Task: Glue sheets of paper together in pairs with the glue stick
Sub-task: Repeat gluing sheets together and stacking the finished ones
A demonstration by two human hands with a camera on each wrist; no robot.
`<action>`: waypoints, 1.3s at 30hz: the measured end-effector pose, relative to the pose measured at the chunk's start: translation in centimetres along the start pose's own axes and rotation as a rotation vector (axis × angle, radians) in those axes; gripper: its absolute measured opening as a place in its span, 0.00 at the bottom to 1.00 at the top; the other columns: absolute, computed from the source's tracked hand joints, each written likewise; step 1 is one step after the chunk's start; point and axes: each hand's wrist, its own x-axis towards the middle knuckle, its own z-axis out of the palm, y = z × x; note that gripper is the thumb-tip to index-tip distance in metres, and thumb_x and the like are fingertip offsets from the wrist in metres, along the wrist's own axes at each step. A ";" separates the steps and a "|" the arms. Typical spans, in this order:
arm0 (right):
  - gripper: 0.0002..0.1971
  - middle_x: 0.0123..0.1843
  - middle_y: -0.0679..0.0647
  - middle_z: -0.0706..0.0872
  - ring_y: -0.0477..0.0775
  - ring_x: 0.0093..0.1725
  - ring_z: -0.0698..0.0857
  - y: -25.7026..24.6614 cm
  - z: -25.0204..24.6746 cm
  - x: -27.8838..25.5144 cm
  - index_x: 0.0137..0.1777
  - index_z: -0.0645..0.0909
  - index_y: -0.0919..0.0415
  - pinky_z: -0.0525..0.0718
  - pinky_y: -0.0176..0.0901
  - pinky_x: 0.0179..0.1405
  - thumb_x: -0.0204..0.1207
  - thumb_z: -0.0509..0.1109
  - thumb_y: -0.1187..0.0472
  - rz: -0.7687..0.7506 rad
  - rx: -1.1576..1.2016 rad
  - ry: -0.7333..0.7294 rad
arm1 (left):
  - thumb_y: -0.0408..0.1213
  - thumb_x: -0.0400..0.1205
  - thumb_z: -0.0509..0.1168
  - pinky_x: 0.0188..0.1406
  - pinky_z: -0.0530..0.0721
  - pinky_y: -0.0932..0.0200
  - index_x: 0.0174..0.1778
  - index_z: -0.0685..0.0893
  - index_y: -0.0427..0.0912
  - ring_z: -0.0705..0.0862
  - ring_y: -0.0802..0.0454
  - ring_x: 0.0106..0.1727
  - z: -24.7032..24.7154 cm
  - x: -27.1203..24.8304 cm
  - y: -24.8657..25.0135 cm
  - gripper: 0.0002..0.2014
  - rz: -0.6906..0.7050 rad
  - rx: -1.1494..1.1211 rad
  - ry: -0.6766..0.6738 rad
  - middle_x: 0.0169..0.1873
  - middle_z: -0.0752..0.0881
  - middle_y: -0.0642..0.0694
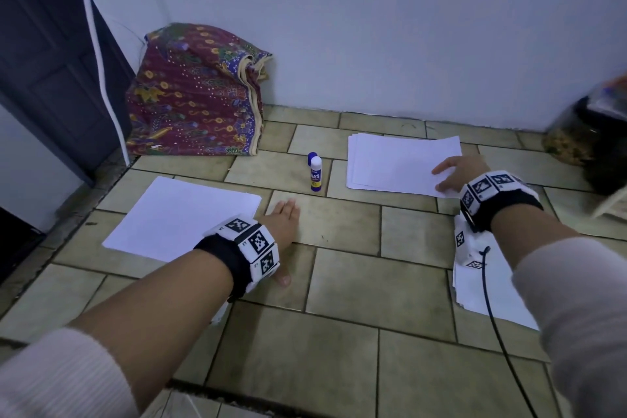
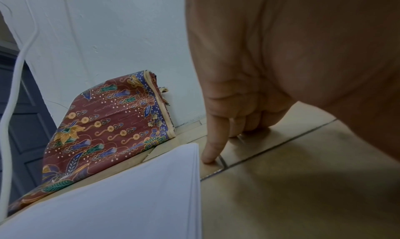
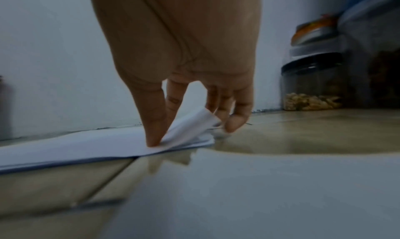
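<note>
At right of frame, the right hand (image 1: 460,174) pinches a paper stack's (image 1: 397,161) corner; the left hand (image 1: 283,226) rests flat, fingers straight, on the floor (image 1: 342,282).

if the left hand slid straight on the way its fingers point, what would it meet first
Probably the glue stick. The left hand lies flat on the tiled floor beside the sheet of paper, fingers aimed up and slightly right; depth is unclear, so it might pass just left of it.
</note>
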 end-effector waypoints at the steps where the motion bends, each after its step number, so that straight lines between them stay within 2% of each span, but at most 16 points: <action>1: 0.15 0.71 0.60 0.72 0.61 0.66 0.75 -0.3 -0.2 -0.1 0.57 0.83 0.47 0.77 0.48 0.64 0.71 0.77 0.58 0.019 -0.088 -0.005 | 0.38 0.82 0.67 0.82 0.47 0.44 0.81 0.32 0.30 0.35 0.43 0.84 -0.3 0.0 0.2 0.50 0.001 -0.018 0.009 0.82 0.31 0.37; 3: 0.17 0.74 0.62 0.65 0.65 0.74 0.63 -0.9 -0.5 -0.3 0.61 0.81 0.43 0.69 0.51 0.71 0.72 0.76 0.53 0.039 -0.224 -0.013 | 0.36 0.85 0.62 0.82 0.46 0.44 0.81 0.33 0.30 0.35 0.43 0.84 -0.5 0.1 0.3 0.44 0.009 -0.026 0.037 0.82 0.31 0.38; 5: 0.17 0.75 0.61 0.63 0.66 0.76 0.58 -1.3 -0.6 -0.6 0.63 0.80 0.42 0.65 0.51 0.73 0.74 0.73 0.49 0.039 -0.278 -0.028 | 0.35 0.85 0.62 0.82 0.45 0.44 0.81 0.33 0.31 0.35 0.43 0.84 -0.4 0.2 0.2 0.44 0.006 -0.026 0.040 0.82 0.31 0.38; 8: 0.22 0.75 0.55 0.71 0.61 0.78 0.61 -1.8 -0.6 -1.5 0.70 0.76 0.48 0.62 0.49 0.75 0.78 0.65 0.41 0.022 -0.336 -0.035 | 0.47 0.73 0.77 0.83 0.44 0.45 0.80 0.29 0.31 0.33 0.42 0.83 0.4 0.8 -0.5 0.63 0.028 0.034 0.018 0.81 0.29 0.37; 10: 0.30 0.74 0.57 0.75 0.60 0.75 0.69 -1.8 -0.6 -2.8 0.72 0.74 0.58 0.67 0.48 0.72 0.79 0.61 0.38 0.015 -0.298 -0.053 | 0.54 0.65 0.81 0.83 0.44 0.45 0.79 0.27 0.31 0.32 0.41 0.83 1.0 1.3 -1.0 0.72 0.045 0.051 0.017 0.80 0.28 0.36; 12: 0.39 0.73 0.61 0.76 0.61 0.72 0.73 -1.2 -0.2 -4.9 0.73 0.72 0.65 0.70 0.49 0.69 0.75 0.60 0.32 0.002 -0.271 -0.085 | 0.56 0.64 0.80 0.83 0.43 0.45 0.79 0.27 0.31 0.32 0.40 0.83 1.2 1.4 -1.3 0.73 0.061 0.067 0.021 0.80 0.28 0.35; 13: 0.43 0.73 0.62 0.74 0.63 0.73 0.72 -0.6 0.4 -5.9 0.72 0.71 0.66 0.69 0.51 0.71 0.71 0.61 0.28 -0.004 -0.260 -0.103 | 0.57 0.65 0.80 0.83 0.42 0.45 0.79 0.27 0.30 0.32 0.40 0.83 1.1 1.3 -1.2 0.72 0.066 0.075 0.024 0.80 0.28 0.34; 15: 0.58 0.77 0.63 0.66 0.67 0.77 0.62 0.6 2.2 -7.9 0.74 0.68 0.67 0.63 0.61 0.76 0.57 0.62 0.19 0.020 -0.276 -0.165 | 0.57 0.66 0.79 0.83 0.42 0.46 0.79 0.27 0.30 0.32 0.39 0.83 1.0 1.2 -1.1 0.71 0.075 0.083 0.041 0.80 0.29 0.34; 16: 0.65 0.81 0.63 0.59 0.69 0.80 0.54 1.1 3.2 -9.0 0.78 0.62 0.67 0.59 0.67 0.77 0.51 0.63 0.16 0.037 -0.287 -0.204 | 0.57 0.66 0.79 0.83 0.43 0.46 0.79 0.27 0.29 0.33 0.39 0.83 1.0 1.1 -1.2 0.71 0.077 0.080 0.048 0.80 0.29 0.34; 17: 0.69 0.84 0.62 0.50 0.70 0.82 0.45 1.5 4.1 -10.3 0.82 0.52 0.67 0.53 0.71 0.78 0.50 0.65 0.18 0.055 -0.292 -0.231 | 0.57 0.66 0.79 0.83 0.43 0.46 0.79 0.28 0.29 0.33 0.39 0.83 1.0 1.1 -1.3 0.71 0.084 0.076 0.055 0.80 0.29 0.33; 19: 0.72 0.84 0.61 0.33 0.70 0.81 0.33 2.1 5.3 -12.6 0.83 0.34 0.65 0.45 0.71 0.78 0.54 0.71 0.23 0.064 -0.285 -0.259 | 0.57 0.66 0.79 0.83 0.42 0.46 0.79 0.28 0.29 0.33 0.38 0.83 1.1 1.0 -1.4 0.70 0.099 0.061 0.062 0.80 0.30 0.32; 22: 0.76 0.81 0.60 0.24 0.69 0.79 0.27 2.9 6.0 -14.7 0.81 0.26 0.65 0.43 0.73 0.78 0.52 0.75 0.25 0.064 -0.295 -0.303 | 0.58 0.65 0.79 0.83 0.43 0.46 0.79 0.29 0.29 0.33 0.38 0.83 1.2 1.0 -1.6 0.71 0.107 0.036 0.074 0.80 0.30 0.32; 26: 0.78 0.80 0.58 0.21 0.69 0.79 0.27 3.1 5.9 -15.5 0.78 0.21 0.63 0.48 0.75 0.77 0.52 0.77 0.28 0.060 -0.319 -0.377 | 0.62 0.65 0.77 0.83 0.43 0.47 0.79 0.29 0.28 0.34 0.39 0.83 1.2 0.5 -1.6 0.71 0.111 0.043 0.092 0.81 0.31 0.32; 30: 0.74 0.80 0.64 0.24 0.71 0.79 0.27 2.7 5.3 -16.6 0.77 0.21 0.68 0.41 0.64 0.80 0.59 0.74 0.28 0.029 -0.407 -0.372 | 0.62 0.67 0.75 0.83 0.41 0.49 0.80 0.30 0.29 0.34 0.41 0.83 1.4 0.1 -1.5 0.69 0.104 0.019 0.121 0.81 0.31 0.33; 35: 0.79 0.80 0.64 0.23 0.75 0.77 0.24 3.5 6.4 -15.4 0.77 0.20 0.67 0.41 0.67 0.80 0.50 0.74 0.24 0.023 -0.397 -0.359 | 0.56 0.72 0.75 0.82 0.42 0.55 0.82 0.31 0.33 0.36 0.46 0.84 1.3 -0.7 -1.7 0.64 0.160 -0.030 0.165 0.82 0.32 0.39; 39: 0.84 0.79 0.65 0.22 0.73 0.76 0.23 4.0 7.4 -14.2 0.75 0.18 0.66 0.41 0.69 0.80 0.41 0.72 0.19 0.016 -0.406 -0.343 | 0.53 0.75 0.74 0.80 0.47 0.62 0.85 0.44 0.40 0.45 0.52 0.85 1.4 -1.3 -4.0 0.54 0.251 -0.245 0.245 0.85 0.42 0.45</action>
